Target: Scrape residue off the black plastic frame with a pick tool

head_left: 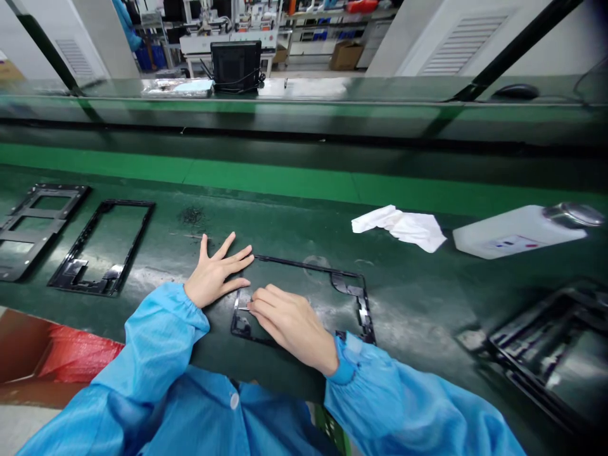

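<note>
A thin black rectangular frame (304, 263) lies flat on the green bench in front of me, with dark and silvery parts at its corners. My left hand (211, 275) rests palm down at its left end, fingers spread, the fingertips by the upper left corner. Over the frame's lower left portion, my right hand (292, 323) is closed in a pinch. A thin silvery tool (243, 308) peeks out from those fingertips at the frame's left edge; most of it is hidden in the hand. The hand and sleeve cover part of the near rail.
To the left lie another black frame (135, 240) and a grey plate with cutouts (35, 247). Black shavings (192, 216) are heaped beyond my left hand. A crumpled white tissue (403, 228), a white bottle (513, 234) on its side and stacked black frames (546, 354) occupy the right.
</note>
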The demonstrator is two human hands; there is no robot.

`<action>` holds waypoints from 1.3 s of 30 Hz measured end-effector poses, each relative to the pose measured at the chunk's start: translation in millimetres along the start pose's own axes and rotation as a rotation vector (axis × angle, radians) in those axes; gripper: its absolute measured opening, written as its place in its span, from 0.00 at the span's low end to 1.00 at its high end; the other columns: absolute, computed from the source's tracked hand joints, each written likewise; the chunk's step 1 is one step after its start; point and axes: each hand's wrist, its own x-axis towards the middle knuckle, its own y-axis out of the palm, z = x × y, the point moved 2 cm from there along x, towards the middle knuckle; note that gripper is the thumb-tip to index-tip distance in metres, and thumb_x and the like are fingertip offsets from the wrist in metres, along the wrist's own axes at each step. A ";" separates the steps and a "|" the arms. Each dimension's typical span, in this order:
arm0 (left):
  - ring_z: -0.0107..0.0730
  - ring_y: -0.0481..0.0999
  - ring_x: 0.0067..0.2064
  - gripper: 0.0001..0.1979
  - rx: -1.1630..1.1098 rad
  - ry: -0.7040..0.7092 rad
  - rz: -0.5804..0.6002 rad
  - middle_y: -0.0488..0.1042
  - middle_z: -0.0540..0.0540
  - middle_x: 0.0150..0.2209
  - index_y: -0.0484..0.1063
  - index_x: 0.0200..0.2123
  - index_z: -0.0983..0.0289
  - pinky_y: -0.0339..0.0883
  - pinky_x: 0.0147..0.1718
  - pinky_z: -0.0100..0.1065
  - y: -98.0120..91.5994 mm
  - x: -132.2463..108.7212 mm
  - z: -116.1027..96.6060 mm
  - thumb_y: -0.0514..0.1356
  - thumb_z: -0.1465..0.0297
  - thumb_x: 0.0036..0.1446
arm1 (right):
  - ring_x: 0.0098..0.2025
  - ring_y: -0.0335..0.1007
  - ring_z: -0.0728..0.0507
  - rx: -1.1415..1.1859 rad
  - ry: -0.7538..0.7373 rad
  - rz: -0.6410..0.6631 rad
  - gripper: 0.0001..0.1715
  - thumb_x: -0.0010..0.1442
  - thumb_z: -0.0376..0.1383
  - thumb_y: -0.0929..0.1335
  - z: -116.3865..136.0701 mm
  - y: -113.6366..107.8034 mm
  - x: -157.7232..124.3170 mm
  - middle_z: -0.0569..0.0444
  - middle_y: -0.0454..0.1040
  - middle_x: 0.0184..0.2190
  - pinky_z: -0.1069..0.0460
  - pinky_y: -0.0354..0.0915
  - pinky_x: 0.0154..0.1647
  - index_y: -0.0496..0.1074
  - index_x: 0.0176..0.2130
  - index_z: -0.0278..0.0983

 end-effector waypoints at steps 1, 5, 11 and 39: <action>0.49 0.40 0.70 0.25 0.003 0.001 -0.003 0.62 0.57 0.63 0.57 0.64 0.54 0.13 0.57 0.67 0.7 0.4 0.1 0.52 0.56 0.67 | 0.37 0.64 0.46 0.000 -0.006 0.013 0.12 0.70 0.33 0.59 2.4 -0.1 0.0 0.52 0.71 0.35 0.51 0.59 0.33 0.70 0.39 0.37; 0.47 0.40 0.70 0.23 0.014 0.011 -0.010 0.60 0.55 0.64 0.57 0.64 0.55 0.12 0.57 0.67 1.8 1.7 -2.0 0.51 0.59 0.68 | 0.36 0.64 0.45 -0.019 0.012 0.031 0.12 0.70 0.32 0.59 10.4 1.6 0.5 0.52 0.70 0.33 0.51 0.57 0.31 0.70 0.37 0.36; 0.47 0.41 0.70 0.23 0.038 0.010 -0.027 0.59 0.54 0.64 0.56 0.65 0.56 0.13 0.58 0.66 2.8 2.7 -6.6 0.49 0.62 0.69 | 0.36 0.64 0.44 -0.080 0.025 0.027 0.12 0.70 0.32 0.59 10.4 5.5 3.9 0.51 0.70 0.34 0.50 0.58 0.31 0.70 0.38 0.36; 0.47 0.33 0.70 0.26 0.209 0.016 0.042 0.48 0.54 0.68 0.47 0.68 0.61 0.21 0.59 0.69 8.8 3.6 -10.0 0.44 0.61 0.70 | 0.35 0.63 0.46 -0.016 -0.077 0.033 0.12 0.70 0.31 0.58 5.4 10.0 4.6 0.51 0.70 0.36 0.52 0.57 0.30 0.67 0.37 0.35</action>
